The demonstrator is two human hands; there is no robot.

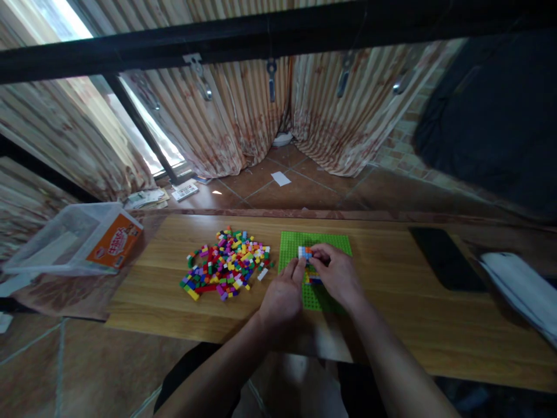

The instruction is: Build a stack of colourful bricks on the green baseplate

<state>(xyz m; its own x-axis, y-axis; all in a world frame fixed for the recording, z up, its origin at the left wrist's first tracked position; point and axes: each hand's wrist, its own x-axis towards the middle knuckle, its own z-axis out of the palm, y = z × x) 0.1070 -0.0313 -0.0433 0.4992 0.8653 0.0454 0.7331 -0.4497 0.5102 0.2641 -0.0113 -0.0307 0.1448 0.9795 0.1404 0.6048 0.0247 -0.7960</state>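
A green studded baseplate [289, 241] lies on the wooden table, partly covered by both hands. On it stands a small brick build [304, 251] with white, blue and orange bricks at the top. Yellow and blue bricks [313, 280] show lower down, between the hands. My left hand [285, 293] is closed against the left side of the build, fingers together. From the right, my right hand [337, 273] pinches at the build's right edge with thumb and forefinger. The fingers hide whatever brick may be between them.
A heap of loose coloured bricks [230, 261] lies on the table [383, 313] left of the plate. Further left stands a clear plastic box [65, 238] with an orange label. A dark flat slab [448, 258] lies at the right. A black bar [261, 38] crosses above.
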